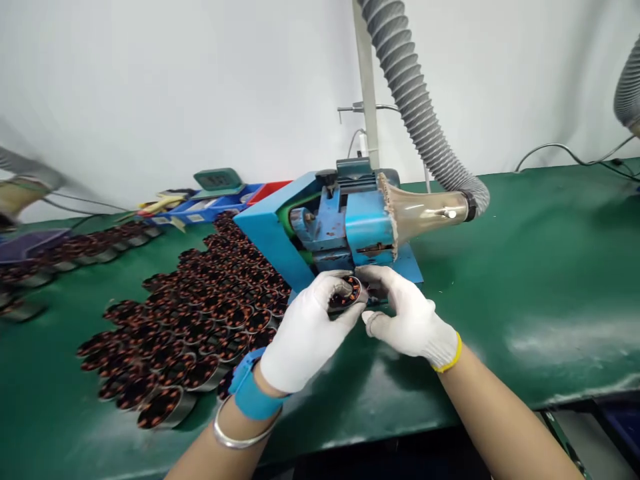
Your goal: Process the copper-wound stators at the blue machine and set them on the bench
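Note:
In front of the blue machine, my left hand (313, 327), in a white glove, grips a round stator (355, 290) with a silvery metal shell, dark inside and orange copper-coloured windings. Its thumb reaches into the ring while the other fingers lie against the outside. My right hand (407, 310), also gloved in white with a yellow cuff, is curved just to the right of the stator. Thumb and forefinger are apart, the fingertips close to the stator; whether they touch it I cannot tell. The blue bench machine (370, 217) stands directly behind both hands.
Rows of similar stators (200, 320) cover the green tabletop (510, 267) at left. A grey hose (415, 87) drops to the machine's clear funnel (425, 210). Blue bins (205, 210), a red bin (267, 191) and a purple tray (33, 245) lie behind.

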`<state>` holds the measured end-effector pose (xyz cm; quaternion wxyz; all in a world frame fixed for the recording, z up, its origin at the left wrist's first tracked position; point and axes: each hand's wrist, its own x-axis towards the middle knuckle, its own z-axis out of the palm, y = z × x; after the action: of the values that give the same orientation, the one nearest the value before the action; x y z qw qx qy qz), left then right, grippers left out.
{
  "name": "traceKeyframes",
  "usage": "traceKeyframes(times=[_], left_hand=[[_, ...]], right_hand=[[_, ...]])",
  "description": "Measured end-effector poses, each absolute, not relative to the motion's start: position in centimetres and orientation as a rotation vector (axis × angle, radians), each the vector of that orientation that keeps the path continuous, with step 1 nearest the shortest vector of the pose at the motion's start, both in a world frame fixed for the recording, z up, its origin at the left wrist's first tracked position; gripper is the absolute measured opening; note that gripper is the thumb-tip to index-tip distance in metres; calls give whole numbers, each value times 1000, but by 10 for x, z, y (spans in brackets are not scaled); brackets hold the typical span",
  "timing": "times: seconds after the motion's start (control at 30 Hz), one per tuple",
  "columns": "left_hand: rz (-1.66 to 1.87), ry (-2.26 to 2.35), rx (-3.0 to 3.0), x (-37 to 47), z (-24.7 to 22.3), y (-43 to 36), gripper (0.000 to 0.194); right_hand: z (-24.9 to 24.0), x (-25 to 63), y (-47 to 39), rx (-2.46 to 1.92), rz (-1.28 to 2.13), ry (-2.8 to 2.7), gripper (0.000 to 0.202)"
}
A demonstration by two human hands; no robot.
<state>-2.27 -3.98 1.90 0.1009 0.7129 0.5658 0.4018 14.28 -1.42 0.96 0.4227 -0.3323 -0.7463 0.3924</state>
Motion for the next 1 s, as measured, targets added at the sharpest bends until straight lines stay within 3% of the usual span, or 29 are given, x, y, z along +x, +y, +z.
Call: traceKeyframes(times=[0.2,0.33,0.5,0.57,0.73,1.0], left_hand=[[1058,2021,2064,-13,8,-39,51],[1046,2133,2019,-15,5,-41,58],[1180,2094,2109,-15,4,-43,57],[1222,2071,2134,-15,4,-43,53],[1285,2104,1991,-21,2,-42,52],[1266,1999,2037,-7,5,-46,42]], right_hand=[[14,154,-7,-1037,751,-1961,17],[15,163,3,-1154,799,-1747,18],[14,156,2,-1119,1000,-1778,24],[14,156,3,-1073,999,-1882,16],[13,168,15,-1158,992,-1463,22],[-1,129,-3,-982,1343,-1398,15]])
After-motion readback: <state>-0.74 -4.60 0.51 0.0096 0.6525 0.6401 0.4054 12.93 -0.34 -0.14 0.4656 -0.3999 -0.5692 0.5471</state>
